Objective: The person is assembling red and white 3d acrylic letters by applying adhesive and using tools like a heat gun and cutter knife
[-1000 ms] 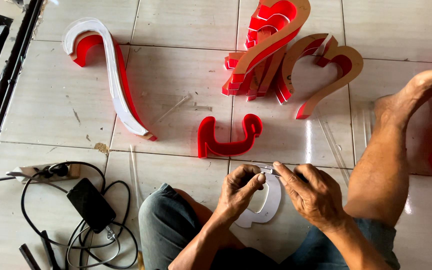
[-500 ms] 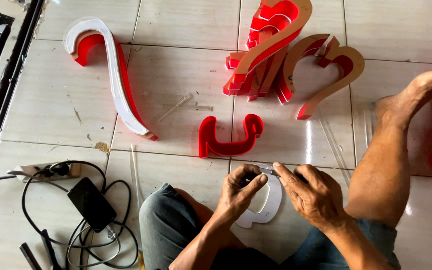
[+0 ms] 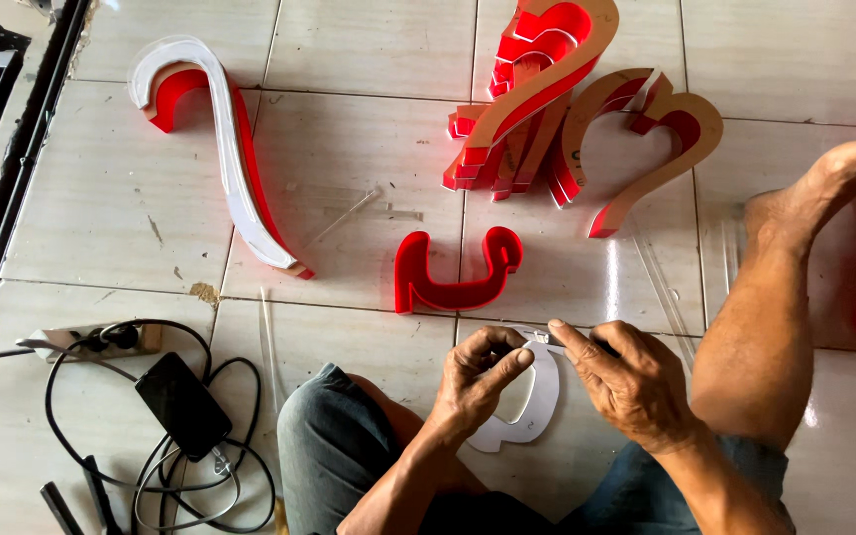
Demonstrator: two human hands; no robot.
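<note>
Both hands pinch the top edge of a white cut-out letter face [image 3: 532, 401] — left hand [image 3: 482, 372] and right hand [image 3: 631, 381] closed on it, fingertips nearly meeting, over the floor between the knees. It looks thin, light and bendy, best held by its rim. At twelve o'clock lies a small red letter [image 3: 453, 272]; at nine o'clock, a phone [image 3: 182, 404] among cables.

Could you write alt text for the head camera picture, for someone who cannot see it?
A seated person's left hand and right hand pinch a flat white cut-out shape over a tiled floor. Red sign letters lie beyond; a phone and cables lie to the left.
</note>
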